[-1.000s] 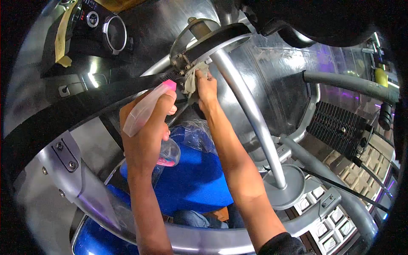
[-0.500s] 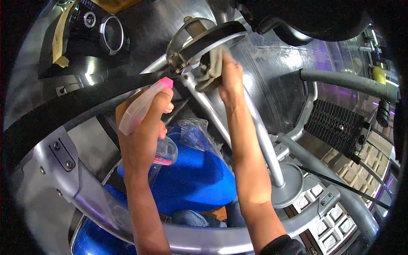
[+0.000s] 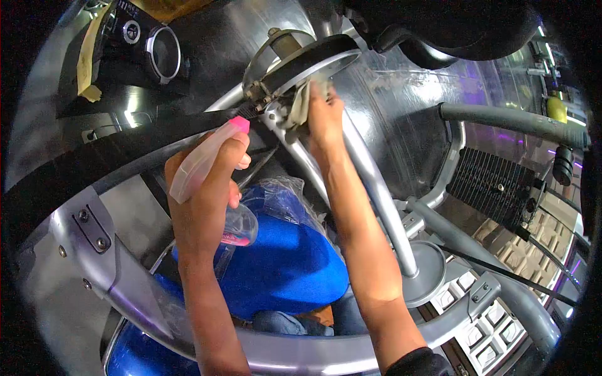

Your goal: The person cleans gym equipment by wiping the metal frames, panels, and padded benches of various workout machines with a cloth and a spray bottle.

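Observation:
My left hand [image 3: 204, 194] is wrapped round a clear spray bottle [image 3: 241, 225] with a whitish trigger head and a pink nozzle [image 3: 239, 124]. Its nozzle points up toward a wheel [image 3: 313, 62] with a black rim, mounted on a metal bracket. Just under that wheel, my right hand [image 3: 325, 119] grips a pale, crumpled cloth [image 3: 301, 108]. The cloth is at the wheel's lower side, near the top of a silver tube [image 3: 304, 163]; whether it touches either is hard to tell. Part of the cloth and the fingertips are blurred.
A curved silver frame tube [image 3: 282, 351] crosses the front. Below the hands lies a blue padded seat [image 3: 282, 263] with clear plastic [image 3: 279, 194] on it. A black weight stack [image 3: 492, 182] stands at right, and a black panel with a round ring [image 3: 164, 53] at upper left.
My right hand has moved left and slightly down with the cloth, closer to the tube's top joint. My left hand and the bottle have shifted slightly left.

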{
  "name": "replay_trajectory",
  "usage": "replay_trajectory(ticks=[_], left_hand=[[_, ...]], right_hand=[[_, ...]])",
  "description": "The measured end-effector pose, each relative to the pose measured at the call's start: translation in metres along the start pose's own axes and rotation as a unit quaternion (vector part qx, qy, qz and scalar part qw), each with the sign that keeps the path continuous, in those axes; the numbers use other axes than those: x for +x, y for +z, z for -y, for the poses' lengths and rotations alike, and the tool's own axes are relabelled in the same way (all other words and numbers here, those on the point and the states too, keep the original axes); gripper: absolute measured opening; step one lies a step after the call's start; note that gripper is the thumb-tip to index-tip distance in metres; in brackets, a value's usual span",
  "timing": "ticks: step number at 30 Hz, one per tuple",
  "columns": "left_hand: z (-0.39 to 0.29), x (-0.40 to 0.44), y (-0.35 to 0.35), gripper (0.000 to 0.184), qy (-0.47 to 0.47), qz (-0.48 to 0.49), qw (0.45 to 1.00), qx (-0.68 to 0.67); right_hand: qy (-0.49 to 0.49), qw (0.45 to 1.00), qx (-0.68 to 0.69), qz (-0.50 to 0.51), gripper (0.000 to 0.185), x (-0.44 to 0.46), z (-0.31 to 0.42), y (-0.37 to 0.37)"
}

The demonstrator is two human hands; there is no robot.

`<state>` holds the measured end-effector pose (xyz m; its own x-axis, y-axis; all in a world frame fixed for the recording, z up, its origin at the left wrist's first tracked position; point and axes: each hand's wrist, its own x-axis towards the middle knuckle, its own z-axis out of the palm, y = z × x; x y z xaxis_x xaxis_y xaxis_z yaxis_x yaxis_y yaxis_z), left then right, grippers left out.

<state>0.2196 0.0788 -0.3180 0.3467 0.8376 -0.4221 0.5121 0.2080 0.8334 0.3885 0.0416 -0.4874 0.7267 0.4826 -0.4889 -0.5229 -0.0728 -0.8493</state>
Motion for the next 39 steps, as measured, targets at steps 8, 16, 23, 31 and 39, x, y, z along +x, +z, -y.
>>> replay_trajectory(ticks=[8,16,23,31,39], left_hand=[[0.007,0.001,-0.001,0.027,0.002,-0.003,0.999,-0.037],[0.001,0.000,-0.001,0.026,-0.045,-0.012,0.998,-0.035],[0.007,-0.003,0.004,0.033,-0.064,-0.027,0.998,-0.004],[-0.002,-0.005,0.013,0.030,-0.080,-0.025,0.994,0.068],[-0.005,-0.004,0.009,0.025,-0.049,0.011,0.993,0.108]], right_hand=[[0.075,0.972,0.218,-0.042,0.025,0.108,0.007,-0.038],[0.046,0.990,0.116,-0.063,0.017,0.152,-0.012,-0.055],[-0.016,0.999,0.024,-0.017,0.022,0.084,0.039,-0.043],[-0.004,0.983,-0.179,0.033,0.025,0.200,-0.039,-0.093],[0.132,0.977,-0.158,0.053,0.025,0.179,-0.032,-0.070]])
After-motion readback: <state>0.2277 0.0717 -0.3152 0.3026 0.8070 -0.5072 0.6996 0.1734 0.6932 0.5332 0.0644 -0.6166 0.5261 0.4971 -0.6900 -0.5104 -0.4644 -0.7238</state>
